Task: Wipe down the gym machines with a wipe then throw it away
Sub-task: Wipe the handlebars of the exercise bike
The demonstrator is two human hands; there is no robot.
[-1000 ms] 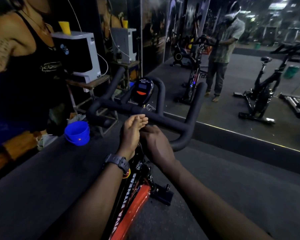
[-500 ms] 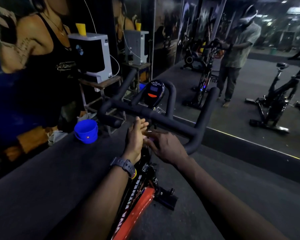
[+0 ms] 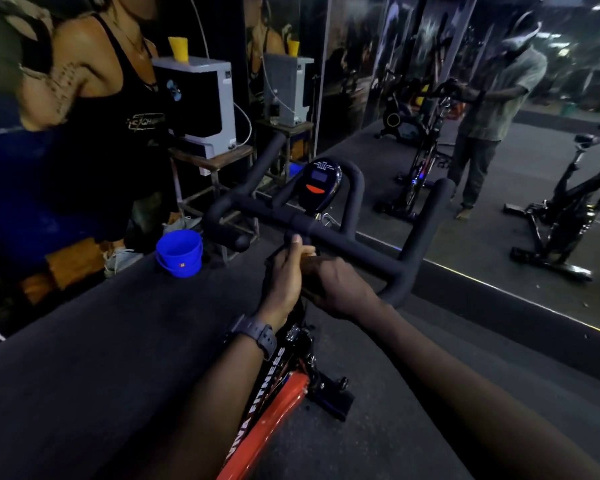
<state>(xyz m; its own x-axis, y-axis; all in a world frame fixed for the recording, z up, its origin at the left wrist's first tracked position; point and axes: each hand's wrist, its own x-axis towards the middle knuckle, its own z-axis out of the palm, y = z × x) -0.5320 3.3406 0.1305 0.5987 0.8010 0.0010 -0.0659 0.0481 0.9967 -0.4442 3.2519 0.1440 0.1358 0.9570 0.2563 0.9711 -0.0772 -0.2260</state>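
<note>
Both hands meet just below the centre of the black handlebar (image 3: pixel 329 233) of the exercise bike (image 3: pixel 274 400). Left hand (image 3: pixel 284 275) curled, thumb up, touching the bar's underside; right hand (image 3: pixel 340 285) curled against it. Whether either pinches a wipe cannot be told; no wipe discernible. Console (image 3: pixel 319 181) above the bar. Blue bucket (image 3: pixel 179 252) on the floor to the left, well apart

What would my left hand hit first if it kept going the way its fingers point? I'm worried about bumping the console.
Most likely the handlebar: the left hand points up at it, below the console. Depth is unclear.
</note>
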